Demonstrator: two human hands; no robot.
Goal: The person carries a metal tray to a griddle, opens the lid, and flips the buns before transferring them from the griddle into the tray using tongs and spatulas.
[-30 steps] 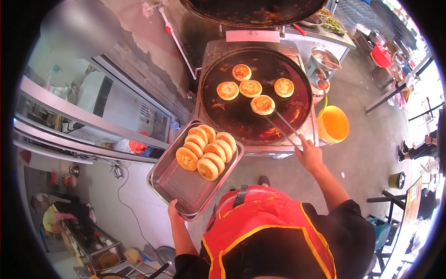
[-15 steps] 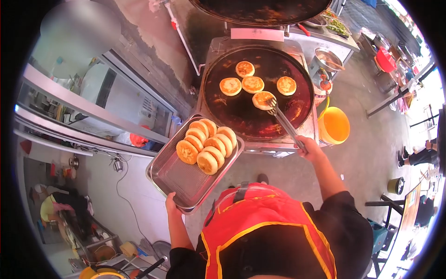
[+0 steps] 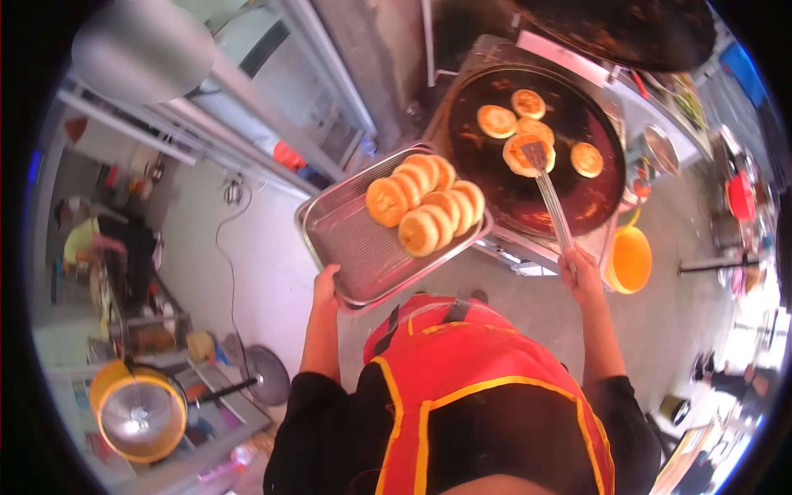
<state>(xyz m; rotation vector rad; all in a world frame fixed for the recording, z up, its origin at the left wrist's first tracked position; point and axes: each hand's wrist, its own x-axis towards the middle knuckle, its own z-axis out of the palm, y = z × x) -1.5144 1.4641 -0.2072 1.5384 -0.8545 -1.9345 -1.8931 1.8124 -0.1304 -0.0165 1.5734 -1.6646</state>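
Note:
My left hand [image 3: 327, 285] is closed on the near left corner of a metal tray [image 3: 351, 268]. Two rows of browned flatbreads [image 3: 419, 233] lean against each other in the tray's far right half. My right hand [image 3: 581, 272] grips the handle of metal tongs [image 3: 554, 210]. The tongs' tips are at a flatbread [image 3: 520, 157], which overlaps another one in this view; whether it is lifted is not clear. Several more flatbreads [image 3: 586, 160] lie on the round dark griddle [image 3: 503, 202].
The raised griddle lid [image 3: 627, 29] is at the top right. A yellow bucket [image 3: 629, 260] stands right of the griddle stand, below a metal pot [image 3: 660, 150]. A yellow-rimmed fan [image 3: 142, 417] is at the lower left. People are at the far left and far right.
The view has turned, so the griddle and tray appear farther right. The tongs, earlier open around the near flatbread, now look closed together, and that flatbread appears closer to the middle one.

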